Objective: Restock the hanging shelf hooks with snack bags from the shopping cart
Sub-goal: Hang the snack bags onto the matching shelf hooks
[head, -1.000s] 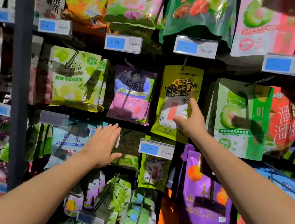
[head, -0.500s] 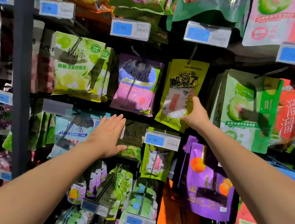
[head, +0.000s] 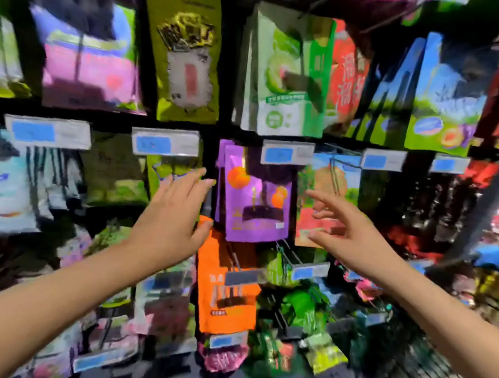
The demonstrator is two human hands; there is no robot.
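fingers [head: 191, 180] on the left hand [head: 172, 220] are straight and spread, holding nothing, and the right hand [head: 353, 237] is wide open too, fingers loosely fanned and empty. both hands hover in front of the hanging shelf, one on each side of the purple snack bag [head: 256, 202] hanging just under a row of blue price tags [head: 164, 145], though whether either hand touches it i can't tell. an orange bag [head: 225, 296] hangs just below it, and a yellow-green bag [head: 186, 52] hangs up to the left, all blurred.
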